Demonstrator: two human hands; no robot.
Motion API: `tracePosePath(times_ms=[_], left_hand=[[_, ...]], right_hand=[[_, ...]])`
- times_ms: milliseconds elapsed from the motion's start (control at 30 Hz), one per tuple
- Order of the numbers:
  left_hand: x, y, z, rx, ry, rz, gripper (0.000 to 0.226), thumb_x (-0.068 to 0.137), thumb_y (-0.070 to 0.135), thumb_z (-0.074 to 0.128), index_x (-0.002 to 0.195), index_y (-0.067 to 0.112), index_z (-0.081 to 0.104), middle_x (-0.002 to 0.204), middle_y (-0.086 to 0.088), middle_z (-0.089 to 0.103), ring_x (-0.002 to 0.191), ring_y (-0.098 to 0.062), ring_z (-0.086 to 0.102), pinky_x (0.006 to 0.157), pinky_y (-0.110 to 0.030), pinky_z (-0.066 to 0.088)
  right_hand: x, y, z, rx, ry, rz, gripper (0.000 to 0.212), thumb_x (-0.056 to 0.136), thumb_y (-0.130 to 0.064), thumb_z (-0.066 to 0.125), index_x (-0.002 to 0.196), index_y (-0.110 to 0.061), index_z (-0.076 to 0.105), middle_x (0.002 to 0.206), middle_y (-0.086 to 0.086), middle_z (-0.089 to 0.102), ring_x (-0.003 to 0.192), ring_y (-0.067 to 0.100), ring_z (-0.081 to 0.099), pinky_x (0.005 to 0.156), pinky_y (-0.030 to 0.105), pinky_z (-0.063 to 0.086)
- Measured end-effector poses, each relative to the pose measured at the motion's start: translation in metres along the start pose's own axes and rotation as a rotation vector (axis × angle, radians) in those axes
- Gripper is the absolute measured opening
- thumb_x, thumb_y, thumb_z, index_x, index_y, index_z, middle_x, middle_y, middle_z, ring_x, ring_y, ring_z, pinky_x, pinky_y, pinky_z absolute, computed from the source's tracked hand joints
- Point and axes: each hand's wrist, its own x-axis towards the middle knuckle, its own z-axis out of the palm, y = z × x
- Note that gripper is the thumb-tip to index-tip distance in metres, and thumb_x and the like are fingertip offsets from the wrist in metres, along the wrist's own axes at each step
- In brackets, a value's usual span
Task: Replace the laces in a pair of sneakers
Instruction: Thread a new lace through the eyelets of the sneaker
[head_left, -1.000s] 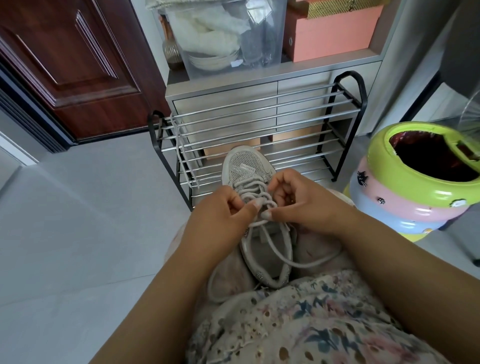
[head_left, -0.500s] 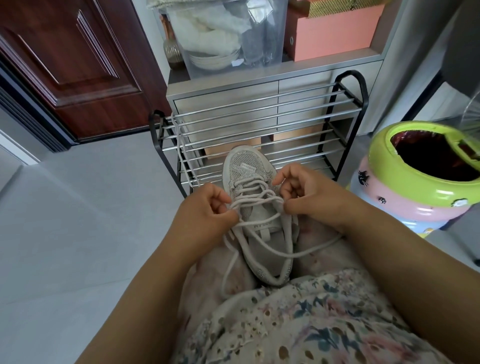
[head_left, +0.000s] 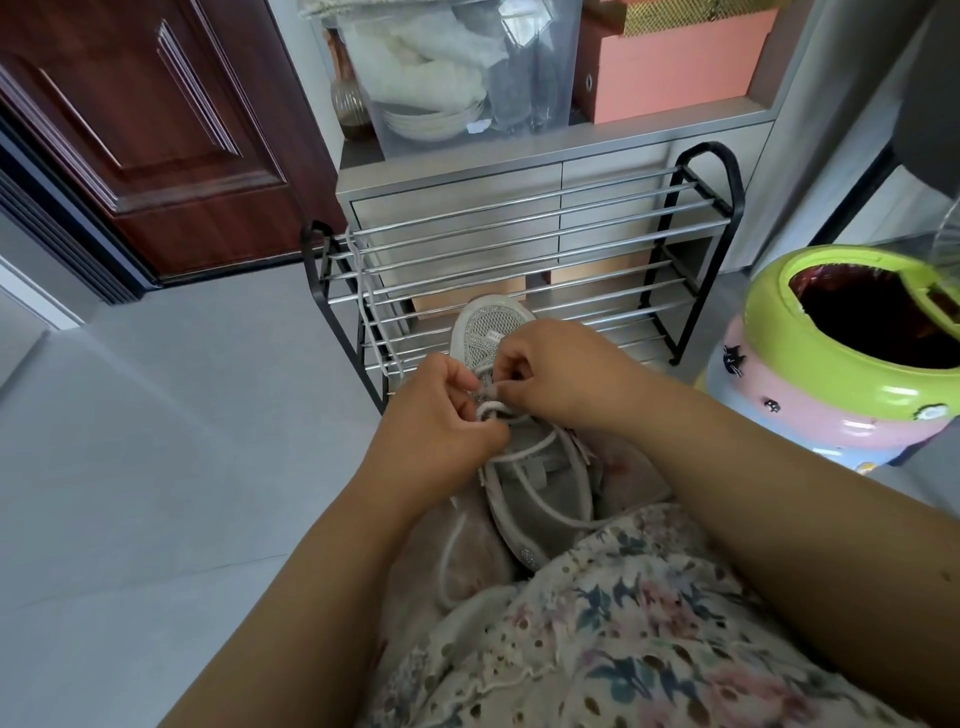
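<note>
sneaker (head_left: 524, 467) on lap; lace (head_left: 491, 409) pinched between left hand (head_left: 441, 421), right hand (head_left: 561, 376).

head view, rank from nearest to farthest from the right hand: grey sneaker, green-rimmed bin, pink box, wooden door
From the right hand:
1. Grey mesh sneaker, directly under it, on the lap.
2. Green-rimmed pastel bin, to its right on the floor.
3. Pink storage box, up on the cabinet.
4. Dark red wooden door, far left.

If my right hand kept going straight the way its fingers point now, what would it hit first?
Your right hand points left across the grey mesh sneaker, its fingers pinching the white lace. It would probably meet your left hand first, just across the lacing, though the depth is unclear.
</note>
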Motion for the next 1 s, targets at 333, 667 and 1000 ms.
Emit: tracePosePath(times_ms=[333, 667, 1000], left_hand=[[-0.001, -0.011, 0.000, -0.124, 0.048, -0.027, 0.026, 0.060, 0.019, 0.066, 0.085, 0.016, 0.058, 0.072, -0.003, 0.062, 0.058, -0.011, 0.051, 0.058, -0.030, 0.048], [0.002, -0.008, -0.003, -0.255, 0.005, -0.032, 0.006, 0.087, 0.014, 0.060, 0.083, 0.018, 0.061, 0.061, 0.008, 0.060, 0.054, -0.007, 0.054, 0.057, -0.025, 0.047], [0.017, -0.008, 0.000, -0.163, 0.011, 0.044, 0.005, 0.087, 0.020, 0.065, 0.089, 0.024, 0.066, 0.063, 0.002, 0.056, 0.061, -0.016, 0.057, 0.071, -0.050, 0.055]], right_hand=[[-0.001, 0.036, 0.003, 1.227, -0.126, 0.209, 0.015, 0.083, -0.009, 0.058, 0.069, -0.007, 0.058, 0.064, 0.008, 0.042, 0.053, 0.010, 0.035, 0.052, 0.022, 0.031], [-0.008, 0.030, -0.001, 0.784, 0.122, 0.288, 0.013, 0.087, -0.021, 0.065, 0.079, -0.011, 0.062, 0.059, -0.009, 0.052, 0.047, -0.003, 0.042, 0.054, 0.013, 0.037], [-0.015, 0.017, 0.004, 0.457, 0.110, 0.260, 0.012, 0.079, -0.024, 0.072, 0.072, -0.017, 0.066, 0.057, -0.010, 0.055, 0.049, 0.002, 0.046, 0.046, 0.010, 0.035]])
